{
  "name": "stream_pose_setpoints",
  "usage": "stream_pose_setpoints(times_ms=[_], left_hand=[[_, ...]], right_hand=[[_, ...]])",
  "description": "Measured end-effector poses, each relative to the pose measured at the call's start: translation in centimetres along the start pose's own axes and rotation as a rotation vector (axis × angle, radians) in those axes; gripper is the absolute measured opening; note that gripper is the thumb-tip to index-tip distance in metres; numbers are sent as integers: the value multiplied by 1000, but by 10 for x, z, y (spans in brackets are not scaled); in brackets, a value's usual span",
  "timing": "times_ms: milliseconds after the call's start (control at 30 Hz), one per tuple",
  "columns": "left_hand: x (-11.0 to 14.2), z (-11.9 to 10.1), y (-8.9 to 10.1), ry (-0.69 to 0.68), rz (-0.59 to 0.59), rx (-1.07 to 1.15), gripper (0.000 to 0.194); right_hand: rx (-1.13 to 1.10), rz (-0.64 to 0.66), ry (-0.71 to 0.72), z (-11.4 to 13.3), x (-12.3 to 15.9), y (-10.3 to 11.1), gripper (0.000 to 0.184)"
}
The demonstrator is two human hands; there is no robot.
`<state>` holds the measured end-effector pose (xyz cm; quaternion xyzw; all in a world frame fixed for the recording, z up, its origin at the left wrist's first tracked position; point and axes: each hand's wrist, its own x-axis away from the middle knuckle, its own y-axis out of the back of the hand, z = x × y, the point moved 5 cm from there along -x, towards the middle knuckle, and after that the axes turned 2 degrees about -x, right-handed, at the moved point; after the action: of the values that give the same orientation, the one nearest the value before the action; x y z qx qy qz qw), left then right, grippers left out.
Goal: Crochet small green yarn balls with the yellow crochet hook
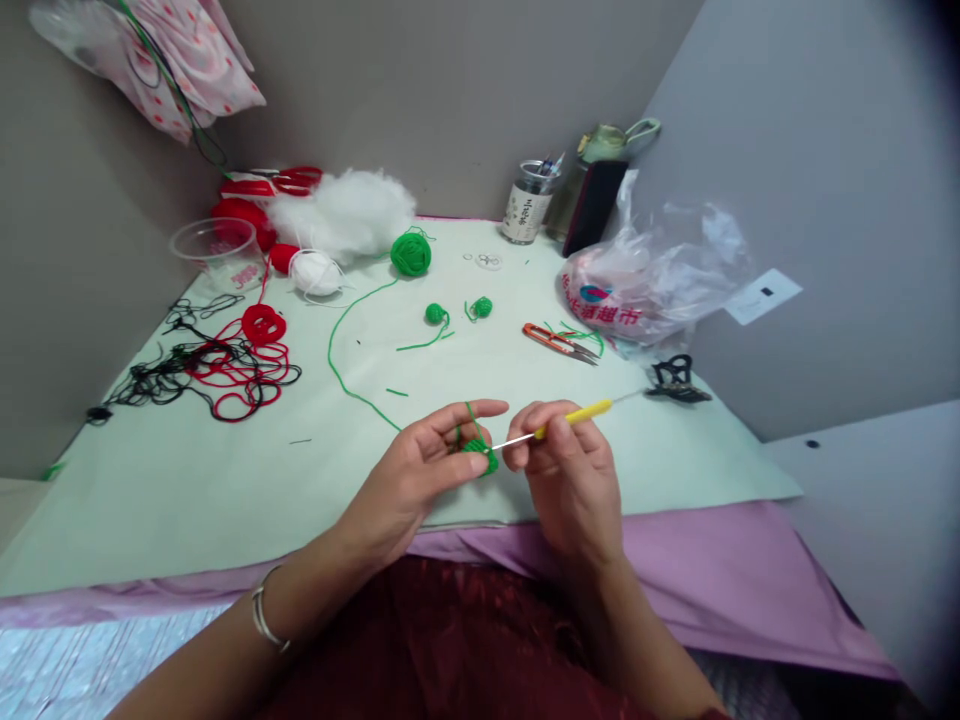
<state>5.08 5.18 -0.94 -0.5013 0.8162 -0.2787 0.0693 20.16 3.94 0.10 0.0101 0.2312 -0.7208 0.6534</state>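
Between the thumb and fingers of my left hand (pixel 424 465) is a small green crochet piece (pixel 480 455). Green yarn (pixel 331 345) loops over the raised index finger and trails back to a green yarn ball (pixel 411 255). My right hand (pixel 574 470) grips a crochet hook (pixel 574 418) by its yellow handle, and the metal tip meets the crochet piece. Two little green crocheted balls (pixel 434 314) with yarn tails lie beyond my hands. Orange-handled thread snips (pixel 559 343) rest to the right of them, by some green yarn scraps.
Tangled black yarn (pixel 161 375) and red yarn (pixel 262 325) lie at left, near a clear plastic cup (pixel 214 250), white stuffing (pixel 345 210) and a white yarn ball (pixel 316 272). Rightward are a pen jar (pixel 525 205), phone (pixel 594 205), plastic bag (pixel 652 275) and black hair claw (pixel 675 380).
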Motion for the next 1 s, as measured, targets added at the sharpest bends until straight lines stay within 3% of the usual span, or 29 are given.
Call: stream_pose_setpoints(times_ms=[167, 400, 600, 700, 833, 933, 1000], left_hand=[[2, -1, 0, -109, -57, -171, 37], [4, -6, 7, -115, -90, -229, 33], [5, -10, 8, -154, -140, -313, 32], [6, -12, 7, -180, -177, -384, 29], [8, -12, 5, -221, -254, -357, 40], [6, -6, 3, -101, -198, -126, 58], [4, -1, 1, 32, -126, 22, 61]], right_hand=[[241, -42, 159, 3, 11, -1, 17], [71, -56, 50, 2, 3, 1, 22], [155, -14, 83, 7, 6, 1, 24], [312, 17, 206, 14, 13, -2, 22], [721, 154, 555, 23, 27, -15, 25], [940, 156, 731, 23, 36, -19, 32], [844, 111, 673, 23, 33, -16, 30]])
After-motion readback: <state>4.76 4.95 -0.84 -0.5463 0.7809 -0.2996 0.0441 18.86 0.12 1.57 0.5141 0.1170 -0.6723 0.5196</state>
